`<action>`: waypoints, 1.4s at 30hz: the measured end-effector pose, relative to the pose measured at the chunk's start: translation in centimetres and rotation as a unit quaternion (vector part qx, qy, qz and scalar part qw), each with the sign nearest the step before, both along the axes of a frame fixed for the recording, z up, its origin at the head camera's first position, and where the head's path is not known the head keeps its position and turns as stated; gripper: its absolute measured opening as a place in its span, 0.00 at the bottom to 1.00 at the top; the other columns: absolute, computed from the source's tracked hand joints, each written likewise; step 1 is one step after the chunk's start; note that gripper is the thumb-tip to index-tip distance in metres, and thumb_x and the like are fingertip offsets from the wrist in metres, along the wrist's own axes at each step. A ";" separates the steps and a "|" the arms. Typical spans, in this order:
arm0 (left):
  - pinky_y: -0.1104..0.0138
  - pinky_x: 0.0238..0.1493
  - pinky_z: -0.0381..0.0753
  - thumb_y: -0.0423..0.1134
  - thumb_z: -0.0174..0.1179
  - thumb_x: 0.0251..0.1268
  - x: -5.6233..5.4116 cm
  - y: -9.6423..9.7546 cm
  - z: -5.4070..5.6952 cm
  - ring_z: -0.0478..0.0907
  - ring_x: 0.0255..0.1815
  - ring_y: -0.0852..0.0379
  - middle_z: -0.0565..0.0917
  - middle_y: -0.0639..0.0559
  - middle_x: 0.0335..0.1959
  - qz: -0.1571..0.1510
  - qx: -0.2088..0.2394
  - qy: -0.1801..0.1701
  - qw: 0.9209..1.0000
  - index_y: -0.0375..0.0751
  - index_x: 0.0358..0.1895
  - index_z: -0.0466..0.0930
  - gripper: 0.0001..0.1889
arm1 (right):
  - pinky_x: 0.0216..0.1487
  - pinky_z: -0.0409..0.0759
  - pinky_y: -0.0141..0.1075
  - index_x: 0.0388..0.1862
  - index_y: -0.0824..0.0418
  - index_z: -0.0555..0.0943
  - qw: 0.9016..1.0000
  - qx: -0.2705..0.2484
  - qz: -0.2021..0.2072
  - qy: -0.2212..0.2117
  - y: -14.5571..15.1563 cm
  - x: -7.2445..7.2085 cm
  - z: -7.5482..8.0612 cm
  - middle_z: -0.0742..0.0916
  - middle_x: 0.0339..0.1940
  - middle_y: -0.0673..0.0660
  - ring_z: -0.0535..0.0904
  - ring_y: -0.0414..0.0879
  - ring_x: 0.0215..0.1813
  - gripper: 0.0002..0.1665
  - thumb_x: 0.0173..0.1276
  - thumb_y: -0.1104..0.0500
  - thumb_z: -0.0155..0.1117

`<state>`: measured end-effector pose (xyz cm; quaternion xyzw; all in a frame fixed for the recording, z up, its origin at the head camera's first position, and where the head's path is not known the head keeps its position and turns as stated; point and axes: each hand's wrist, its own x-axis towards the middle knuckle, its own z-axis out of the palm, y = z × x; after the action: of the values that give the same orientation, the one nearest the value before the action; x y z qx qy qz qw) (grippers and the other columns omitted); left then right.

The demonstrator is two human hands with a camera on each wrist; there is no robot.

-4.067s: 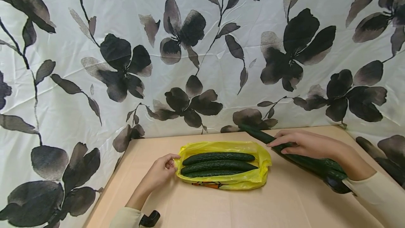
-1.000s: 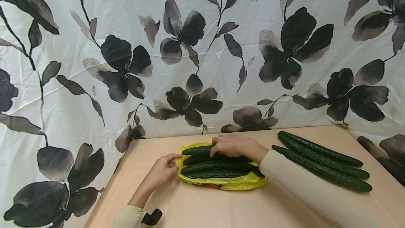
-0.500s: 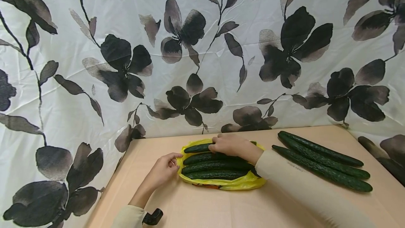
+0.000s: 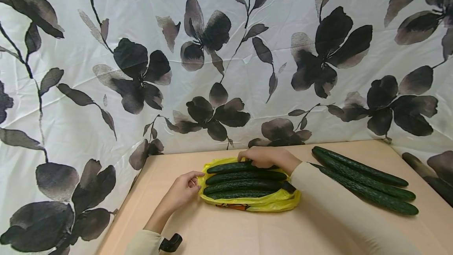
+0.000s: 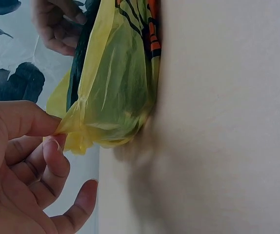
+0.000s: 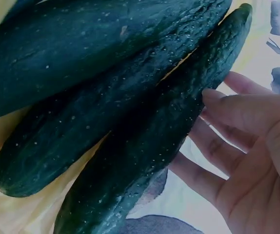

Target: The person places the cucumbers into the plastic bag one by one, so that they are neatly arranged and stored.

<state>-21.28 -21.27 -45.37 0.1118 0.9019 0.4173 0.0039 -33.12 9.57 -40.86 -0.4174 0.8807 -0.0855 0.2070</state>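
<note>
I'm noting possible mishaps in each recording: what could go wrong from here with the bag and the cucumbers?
The left hand pinches the thin yellow bag at its edge; a hard tug might tear it.

The right hand is at the farthest cucumber in the bag, beside the rim, so a nudge could roll it out.

The right sleeve borders the loose cucumbers in the head view; moving the arm might disturb them.

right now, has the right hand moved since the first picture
Yes, leftward: in the head view, against the floral backdrop, the right hand went from right of the yellow bag to its far side.
</note>
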 end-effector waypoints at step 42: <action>0.72 0.26 0.69 0.23 0.61 0.60 0.1 0.3 -0.2 0.71 0.28 0.61 0.78 0.52 0.33 0.016 -0.020 0.014 1.000 0.31 0.57 0.82 0.19 | 0.59 0.80 0.40 0.67 0.53 0.77 0.995 0.045 -0.002 0.090 0.1 -0.9 -2.7 0.84 0.58 0.52 0.81 0.46 0.59 0.22 0.77 0.59 0.59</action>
<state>-21.22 -20.99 -45.54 0.1036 0.9114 0.3980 -0.0131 -34.04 9.67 -43.55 -0.4115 0.8997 -0.0083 0.1452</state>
